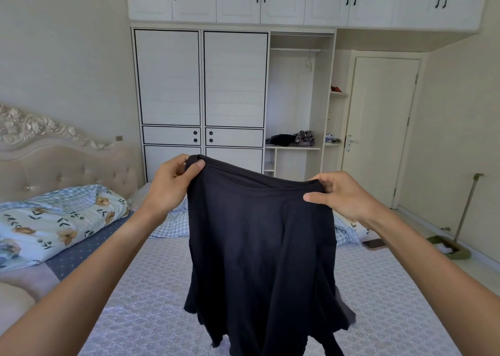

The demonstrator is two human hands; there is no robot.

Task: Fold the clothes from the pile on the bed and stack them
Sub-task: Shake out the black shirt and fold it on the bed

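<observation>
Two hands, left hand (170, 182) and right hand (342, 194), each grip pinching top corner of dark navy knit garment (259, 247); held high over bed (151, 282), hanging flat for folding.

- The black garment (259, 247) runs off the near edge, so its hem is cut off.
- It hides the middle of the bed (135, 288) and whatever lies there.
- The left hand (173, 185) and right hand (341, 196) have fingertips tucked behind the cloth.
- Dark items on the far wardrobe shelf (292, 147) are too small to identify.
- The headboard (54, 155) is cut by the left edge.
</observation>
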